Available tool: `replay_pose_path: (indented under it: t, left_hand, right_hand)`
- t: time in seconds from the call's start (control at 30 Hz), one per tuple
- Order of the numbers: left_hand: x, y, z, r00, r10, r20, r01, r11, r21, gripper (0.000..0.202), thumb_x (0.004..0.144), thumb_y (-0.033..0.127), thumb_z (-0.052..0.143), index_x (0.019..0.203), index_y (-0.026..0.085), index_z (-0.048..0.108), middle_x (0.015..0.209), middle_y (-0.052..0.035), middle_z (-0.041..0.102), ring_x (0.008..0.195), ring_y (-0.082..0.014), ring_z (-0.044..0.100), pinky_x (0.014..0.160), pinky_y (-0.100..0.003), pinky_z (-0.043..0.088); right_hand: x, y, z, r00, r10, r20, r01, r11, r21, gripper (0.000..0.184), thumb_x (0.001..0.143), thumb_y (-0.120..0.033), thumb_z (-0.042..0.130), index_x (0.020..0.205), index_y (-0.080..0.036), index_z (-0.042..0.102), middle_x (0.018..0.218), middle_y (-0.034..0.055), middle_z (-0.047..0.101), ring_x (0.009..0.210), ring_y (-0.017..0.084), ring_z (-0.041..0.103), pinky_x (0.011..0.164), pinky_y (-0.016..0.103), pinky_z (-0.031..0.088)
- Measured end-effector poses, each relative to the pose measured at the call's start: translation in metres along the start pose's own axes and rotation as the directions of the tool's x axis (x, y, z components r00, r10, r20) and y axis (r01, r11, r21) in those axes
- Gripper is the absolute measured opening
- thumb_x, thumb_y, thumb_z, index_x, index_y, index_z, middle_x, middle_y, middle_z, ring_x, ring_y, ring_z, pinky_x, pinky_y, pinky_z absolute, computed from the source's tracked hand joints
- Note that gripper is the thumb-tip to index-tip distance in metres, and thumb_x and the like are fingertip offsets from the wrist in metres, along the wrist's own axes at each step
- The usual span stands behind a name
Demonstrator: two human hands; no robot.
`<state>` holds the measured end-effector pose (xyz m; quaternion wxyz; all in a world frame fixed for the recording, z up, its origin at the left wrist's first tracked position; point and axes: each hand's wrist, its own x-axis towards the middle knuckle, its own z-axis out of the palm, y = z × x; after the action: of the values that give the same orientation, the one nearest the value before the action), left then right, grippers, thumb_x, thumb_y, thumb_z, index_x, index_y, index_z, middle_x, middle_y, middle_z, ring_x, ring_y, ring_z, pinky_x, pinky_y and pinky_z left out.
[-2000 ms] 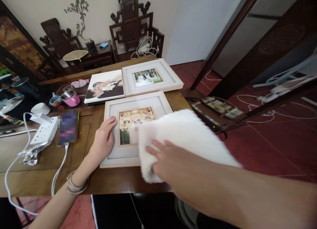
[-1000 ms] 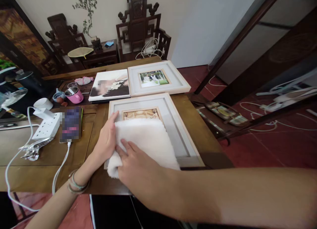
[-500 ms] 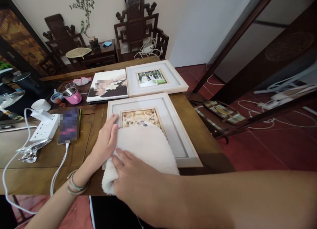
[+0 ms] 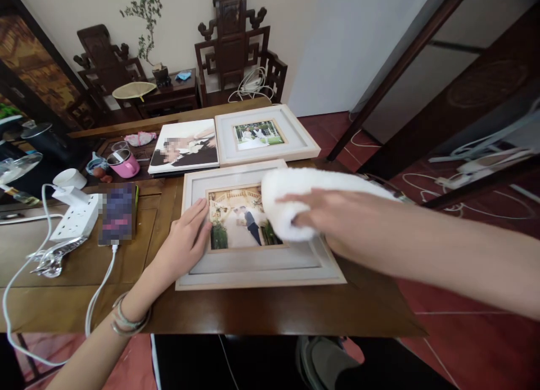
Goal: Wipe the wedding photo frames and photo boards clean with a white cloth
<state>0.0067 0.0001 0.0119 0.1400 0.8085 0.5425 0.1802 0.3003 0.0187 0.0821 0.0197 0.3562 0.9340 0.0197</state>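
A light wooden picture frame (image 4: 253,277) with a wide pale mat and a small photo (image 4: 236,221) in its middle lies flat near the table's front edge. My left hand (image 4: 189,235) rests open on the frame's left side, fingers stretched up to the photo's edge. Bracelets circle that wrist. My right hand (image 4: 318,213), a little blurred, grips a fluffy white cloth (image 4: 329,182) over the frame's right side. The cloth covers the frame's upper right corner and touches the photo's right edge.
Behind lie a second picture frame (image 4: 310,148) and a white-edged photo panel (image 4: 185,145). Along the left of the wooden table (image 4: 126,311) are a pink mug (image 4: 124,164), a phone (image 4: 118,215) on a cable and a white power strip (image 4: 78,215). Carved chairs stand beyond.
My right hand has swept the cloth up and to the right, uncovering the photo and the frame's lower part. My left hand stays on the frame's left side.
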Motion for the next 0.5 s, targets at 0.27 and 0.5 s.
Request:
replay_pose_path:
  t: [0.27,0.5]
  left_hand:
    - [0.001,-0.003,0.0,0.999,0.036,0.02,-0.036,0.999,0.008,0.054,0.1,0.039,0.032,0.146,0.01,0.039,0.155,-0.0153,0.037,0.146,-0.0257,0.03,0.12,-0.05,0.026]
    - [0.001,-0.004,0.001,1.0,0.009,-0.029,-0.009,1.0,-0.012,0.052,0.101,0.037,0.031,0.145,0.012,0.04,0.154,-0.0145,0.04,0.144,-0.024,0.033,0.12,-0.048,0.026]
  right_hand:
    - [0.06,0.038,0.029,0.988,-0.134,-0.075,0.105,0.946,-0.307,0.031,0.074,0.001,0.057,0.099,-0.007,0.072,0.137,0.0248,0.054,0.129,0.034,0.048,0.106,0.047,0.038]
    - [0.027,-0.009,0.032,0.987,-0.155,-0.047,0.135,0.947,-0.292,0.016,0.079,-0.007,0.061,0.087,-0.011,0.074,0.126,0.0254,0.062,0.119,0.037,0.056,0.101,0.049,0.042]
